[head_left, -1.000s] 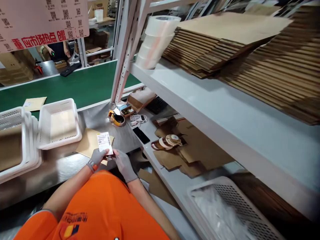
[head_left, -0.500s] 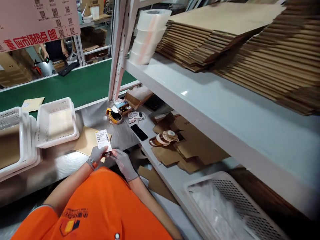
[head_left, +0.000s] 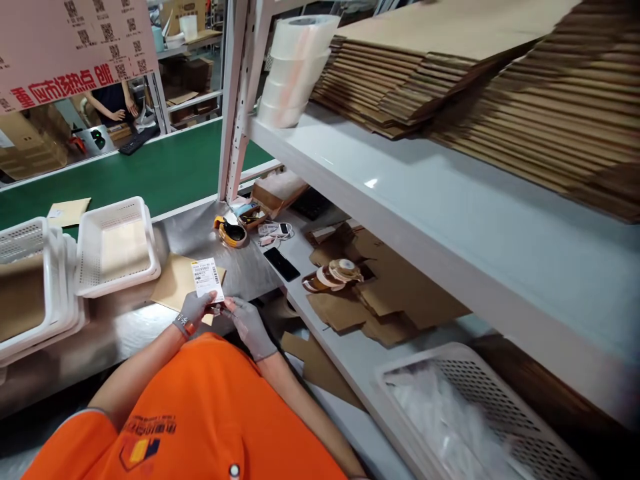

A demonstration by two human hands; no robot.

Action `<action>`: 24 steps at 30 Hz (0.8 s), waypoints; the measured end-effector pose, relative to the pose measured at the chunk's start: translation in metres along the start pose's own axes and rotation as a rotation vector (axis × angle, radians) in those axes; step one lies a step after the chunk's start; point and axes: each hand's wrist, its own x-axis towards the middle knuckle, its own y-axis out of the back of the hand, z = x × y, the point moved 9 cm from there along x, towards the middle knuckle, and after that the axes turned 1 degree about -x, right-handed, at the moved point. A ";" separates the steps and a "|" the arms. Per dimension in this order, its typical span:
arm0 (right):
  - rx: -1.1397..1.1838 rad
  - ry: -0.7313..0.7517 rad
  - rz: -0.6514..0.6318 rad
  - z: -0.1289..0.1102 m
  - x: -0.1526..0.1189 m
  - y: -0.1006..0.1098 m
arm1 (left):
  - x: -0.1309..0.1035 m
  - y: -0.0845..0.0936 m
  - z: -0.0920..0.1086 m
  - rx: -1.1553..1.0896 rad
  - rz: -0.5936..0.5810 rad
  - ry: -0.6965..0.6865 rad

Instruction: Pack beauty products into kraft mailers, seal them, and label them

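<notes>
A white printed shipping label (head_left: 207,279) is pinched by its lower edge in my left hand (head_left: 197,308), which wears a grey glove with bare fingertips showing. My right hand (head_left: 249,325), gloved the same way, is close beside it with fingers drawn together near the label's bottom corner. Whether those fingers hold anything is too small to make out. Beneath the label, a tan padded envelope (head_left: 171,283) lies on the metal table (head_left: 130,327), partly covered by my left hand and the label.
White baskets (head_left: 83,267) stand at left by a green conveyor (head_left: 175,157). A tape dispenser (head_left: 231,233), a phone (head_left: 281,264) and a tape-wrapped bottle (head_left: 333,275) are ahead and right. A shelf (head_left: 425,193) carrying tape rolls (head_left: 295,73) and flattened cartons (head_left: 540,107) overhangs the right side.
My view has shifted slightly, while both hands and the label keep nearly the same pose. Across the conveyor, a co-worker's hand has moved right, away from a device with a green light.
</notes>
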 end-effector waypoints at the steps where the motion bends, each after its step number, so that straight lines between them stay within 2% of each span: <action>1: 0.005 0.001 0.005 0.001 0.001 0.000 | 0.000 0.000 0.001 0.005 -0.003 0.003; 14: -0.006 0.023 0.039 0.008 0.001 0.000 | -0.006 0.002 0.005 0.043 -0.050 0.005; 20: 0.009 0.010 0.014 0.007 -0.001 -0.007 | -0.003 0.002 -0.006 0.006 -0.069 0.069; 24: 0.011 -0.002 0.041 0.007 0.002 -0.004 | 0.004 0.007 -0.007 0.089 -0.039 0.026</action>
